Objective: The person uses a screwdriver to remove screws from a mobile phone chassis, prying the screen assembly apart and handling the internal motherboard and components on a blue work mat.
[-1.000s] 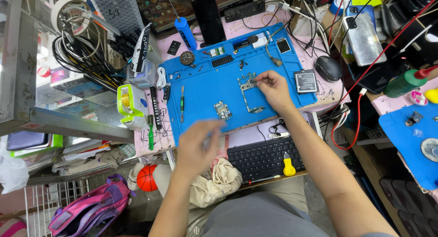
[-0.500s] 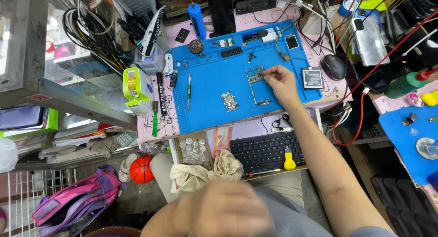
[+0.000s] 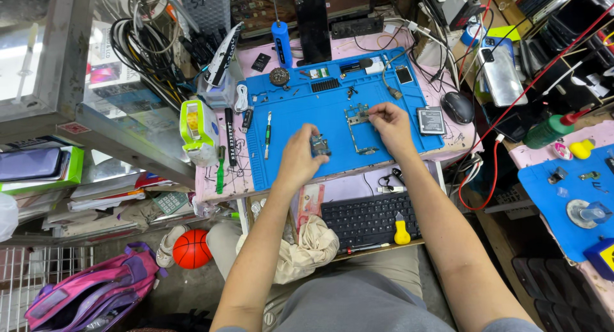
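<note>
Circuit boards, two of them, lie on the blue repair mat: a small circuit board pinched in the left hand fingers, and a long phone circuit board whose top the right hand fingers pinch. Nearer sits one black keyboard; beyond the mat stand one dark phone and one blue cylinder.

2 hands, 2 blue mats, 1 keyboard, 1 mouse, 1 ball
</note>
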